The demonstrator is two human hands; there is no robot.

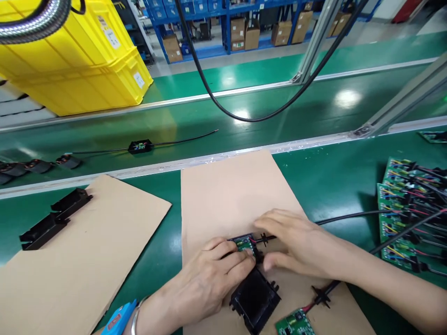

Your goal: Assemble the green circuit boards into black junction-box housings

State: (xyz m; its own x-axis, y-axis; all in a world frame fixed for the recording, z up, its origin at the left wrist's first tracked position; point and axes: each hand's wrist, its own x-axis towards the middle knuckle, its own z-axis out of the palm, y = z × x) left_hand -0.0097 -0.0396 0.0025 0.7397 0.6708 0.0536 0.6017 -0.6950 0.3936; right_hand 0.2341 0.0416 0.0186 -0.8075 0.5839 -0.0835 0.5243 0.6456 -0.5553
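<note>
My left hand (220, 265) is closed over a green circuit board (244, 243), its fingertips pressing on the board, which sits in a black plastic housing partly hidden by the fingers. My right hand (293, 239) is just to the right, thumb and fingers apart, around the black cable (274, 237) that leaves the board, with no clear grip on it. A second black plastic housing (255, 298) lies open side up below my hands. Near the bottom edge rests another circuit board (295, 323) with a cable and a black strain relief (321, 295).
A cardboard sheet (226, 190) lies under the work. On another sheet (139, 209) at left sit two black housings (45, 230). Several wired boards (398, 223) are piled at right. Yellow crates (77, 60) stand back left; a black cable (244, 120) hangs in front.
</note>
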